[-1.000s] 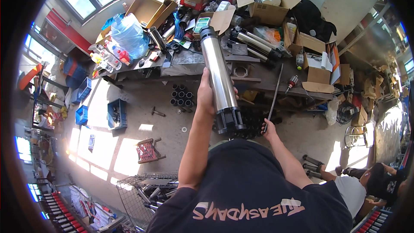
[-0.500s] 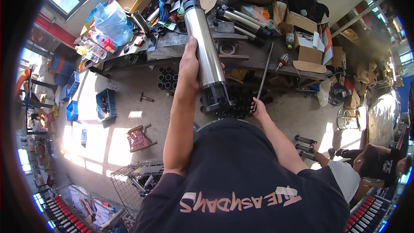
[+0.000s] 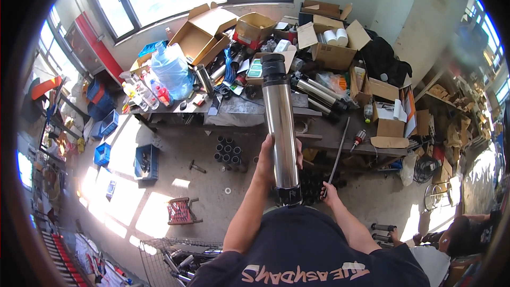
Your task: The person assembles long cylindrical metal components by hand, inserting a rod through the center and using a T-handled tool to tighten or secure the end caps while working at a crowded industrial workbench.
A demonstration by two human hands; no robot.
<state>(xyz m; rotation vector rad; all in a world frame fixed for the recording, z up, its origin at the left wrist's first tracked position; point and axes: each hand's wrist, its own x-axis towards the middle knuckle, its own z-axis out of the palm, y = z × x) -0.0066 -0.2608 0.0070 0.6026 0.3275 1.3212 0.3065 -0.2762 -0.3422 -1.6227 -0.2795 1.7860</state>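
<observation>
My left hand (image 3: 265,157) is wrapped round the middle of a shiny steel cylinder (image 3: 281,133) with black end pieces, its thumb on the near side and fingertips showing past the far side. The cylinder stands nearly upright in the view, its lower black end close to my chest. To the right, my right hand (image 3: 330,193) grips the lower end of a long thin metal rod (image 3: 340,151), which points up toward the workbench (image 3: 239,120). Rod and cylinder are apart. On the bench's front right lies a red-handled screwdriver (image 3: 358,139).
Cardboard boxes (image 3: 332,53), a blue water jug (image 3: 172,69) and more steel cylinders (image 3: 319,93) crowd the bench. Below are black tubes (image 3: 227,151), a stool (image 3: 182,210), blue crates (image 3: 146,162) and a wire cage (image 3: 159,258). Another person (image 3: 462,234) works at the lower right.
The view has tilted up, showing more of the window and wall. The cylinder's lower end has come nearer my chest, and its pronged fitting shows less. Both hands keep their grips.
</observation>
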